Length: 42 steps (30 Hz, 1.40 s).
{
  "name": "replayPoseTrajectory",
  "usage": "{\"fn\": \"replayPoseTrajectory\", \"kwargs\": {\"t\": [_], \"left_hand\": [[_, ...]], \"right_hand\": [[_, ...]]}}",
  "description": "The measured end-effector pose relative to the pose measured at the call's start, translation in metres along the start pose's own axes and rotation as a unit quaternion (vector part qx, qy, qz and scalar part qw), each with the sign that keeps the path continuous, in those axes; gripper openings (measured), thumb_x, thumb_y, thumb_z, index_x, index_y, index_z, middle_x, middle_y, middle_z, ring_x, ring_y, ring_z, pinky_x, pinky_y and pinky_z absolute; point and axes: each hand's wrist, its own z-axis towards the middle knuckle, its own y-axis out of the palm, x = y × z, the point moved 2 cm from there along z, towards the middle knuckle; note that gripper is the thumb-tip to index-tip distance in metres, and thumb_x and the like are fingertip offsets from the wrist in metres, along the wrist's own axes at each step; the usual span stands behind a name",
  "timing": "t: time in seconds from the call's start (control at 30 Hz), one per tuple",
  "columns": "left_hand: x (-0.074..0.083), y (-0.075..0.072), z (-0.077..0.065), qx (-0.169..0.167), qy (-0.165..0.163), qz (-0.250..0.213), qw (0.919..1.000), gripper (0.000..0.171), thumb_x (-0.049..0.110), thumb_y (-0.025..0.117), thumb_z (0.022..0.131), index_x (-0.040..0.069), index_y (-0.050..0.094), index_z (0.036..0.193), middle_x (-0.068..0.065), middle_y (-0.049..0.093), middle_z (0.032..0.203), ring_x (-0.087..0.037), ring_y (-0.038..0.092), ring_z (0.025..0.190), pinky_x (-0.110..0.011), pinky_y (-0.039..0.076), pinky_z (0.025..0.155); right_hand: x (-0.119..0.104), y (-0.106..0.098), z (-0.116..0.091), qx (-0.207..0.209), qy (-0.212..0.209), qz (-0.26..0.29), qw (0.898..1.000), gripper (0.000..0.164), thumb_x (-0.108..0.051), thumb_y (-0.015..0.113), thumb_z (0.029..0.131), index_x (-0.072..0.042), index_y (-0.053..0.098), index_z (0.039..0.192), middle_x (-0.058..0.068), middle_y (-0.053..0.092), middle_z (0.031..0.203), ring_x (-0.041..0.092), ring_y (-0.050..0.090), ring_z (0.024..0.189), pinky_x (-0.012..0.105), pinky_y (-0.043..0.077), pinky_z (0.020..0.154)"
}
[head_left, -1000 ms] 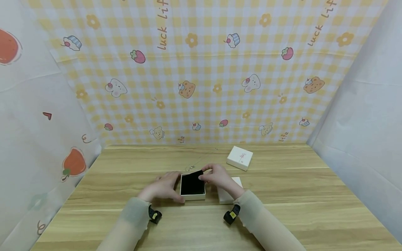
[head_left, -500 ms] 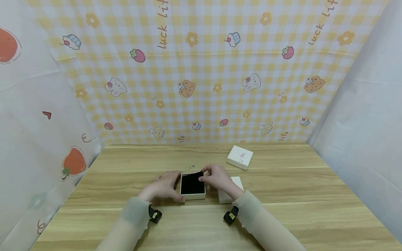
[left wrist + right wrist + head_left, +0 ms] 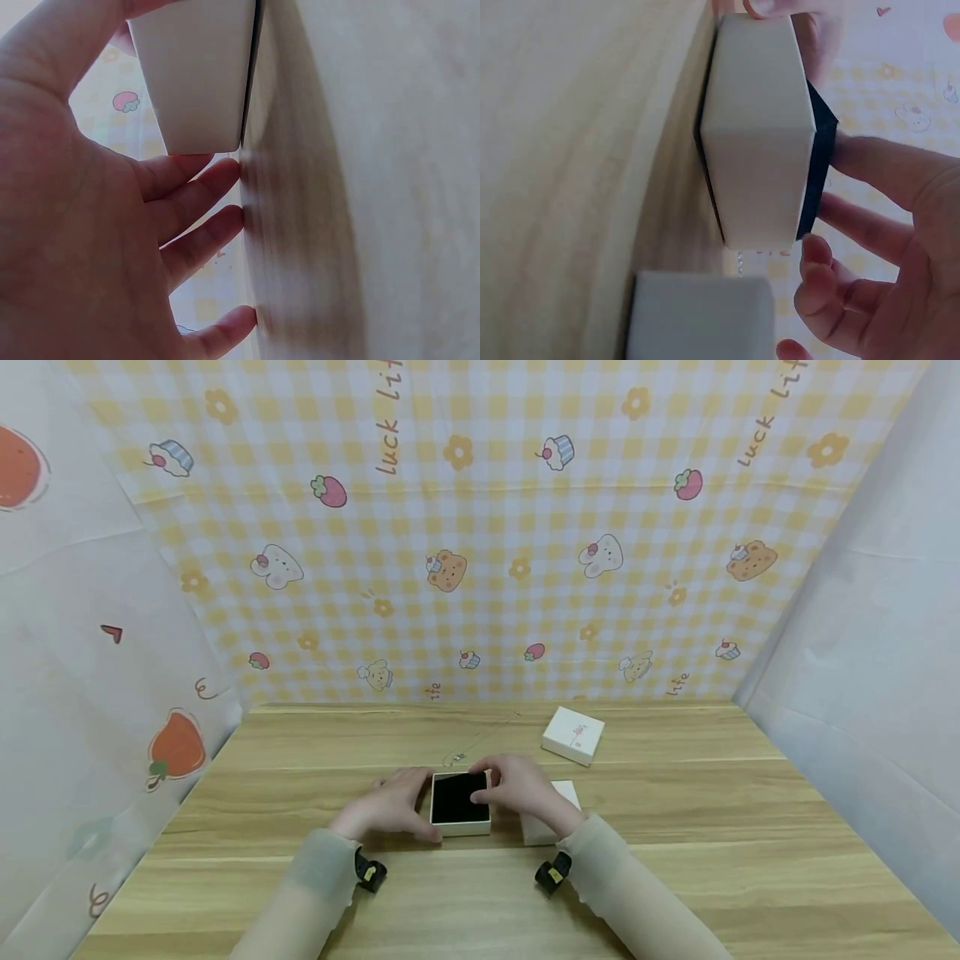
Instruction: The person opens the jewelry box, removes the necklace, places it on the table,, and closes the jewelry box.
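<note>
A small white open box [image 3: 465, 830] sits on the table, with a black pad [image 3: 453, 802] inside its rim. My left hand [image 3: 390, 806] grips the box from the left, thumb at the near corner and index finger at the far side; its other fingertips rest by the tabletop. On the right, my right hand [image 3: 521, 785] pinches the pad's right part between thumb and index finger. From the right wrist, the black pad [image 3: 823, 161] stands tilted, its edge above the rim of the white box [image 3: 757, 150]. Behind the box lies a thin silvery necklace [image 3: 459, 757].
Under my right wrist lies a white lid-like piece [image 3: 537, 835], partly hidden by the forearm. A closed white box [image 3: 573, 735] with pink print stands farther back on the right. A yellow checked cloth [image 3: 517, 527] hangs behind the wooden table [image 3: 712, 827].
The raised right corner of the pad has come down toward the box rim. My right thumb and index finger have shifted slightly left over it. My left hand stays on the box.
</note>
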Motion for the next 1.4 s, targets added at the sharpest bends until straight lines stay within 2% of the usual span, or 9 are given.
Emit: {"fn": "replayPoseTrajectory", "kwargs": {"t": [0.2,0.9,1.03,1.2,1.4], "left_hand": [[-0.0003,-0.0003,-0.0001,-0.002,0.003,0.002,1.0,0.094,0.044,0.086,0.06,0.012,0.045,0.138,-0.006,0.05,0.134,-0.03,0.041,0.127,-0.07,0.019,0.099],[-0.0025,0.0009,0.0012,-0.007,0.004,-0.004,1.0,0.099,0.045,0.086,0.061,0.008,0.041,0.141,-0.013,0.044,0.142,-0.036,0.034,0.133,-0.073,0.014,0.099],[-0.0022,0.0008,0.0009,-0.008,0.002,-0.005,1.0,0.1,0.045,0.086,0.061,0.007,0.041,0.142,-0.013,0.044,0.142,-0.036,0.034,0.133,-0.073,0.014,0.1],[-0.001,0.0003,0.001,-0.005,0.003,-0.003,1.0,0.098,0.044,0.087,0.061,0.007,0.042,0.14,-0.012,0.045,0.14,-0.035,0.035,0.133,-0.073,0.015,0.1],[-0.001,0.0006,0.0018,-0.001,0.003,0.004,1.0,0.099,0.044,0.087,0.06,0.006,0.042,0.141,-0.012,0.046,0.139,-0.034,0.036,0.132,-0.072,0.015,0.1]], "right_hand": [[-0.0021,0.0067,-0.0012,-0.012,0.007,-0.031,0.999,0.038,-0.036,0.079,0.078,-0.025,0.072,0.114,0.0,0.049,0.076,0.013,0.043,0.062,0.028,0.035,0.054],[-0.0054,0.0048,-0.0055,-0.021,0.022,-0.053,0.998,0.039,-0.036,0.08,0.077,-0.025,0.073,0.114,0.0,0.048,0.077,0.014,0.042,0.063,0.028,0.033,0.053],[-0.0045,0.0055,-0.0049,-0.022,0.025,-0.06,0.998,0.039,-0.036,0.08,0.077,-0.026,0.073,0.113,-0.002,0.047,0.071,0.012,0.04,0.059,0.027,0.033,0.051],[-0.0038,0.0065,-0.0031,-0.023,0.022,-0.07,0.997,0.038,-0.035,0.08,0.077,-0.026,0.073,0.112,-0.004,0.043,0.055,0.01,0.036,0.047,0.026,0.03,0.046],[-0.0031,0.0093,-0.0024,-0.018,0.018,-0.093,0.995,0.038,-0.037,0.081,0.076,-0.026,0.074,0.111,-0.007,0.04,0.05,0.009,0.034,0.045,0.026,0.03,0.046]]}}
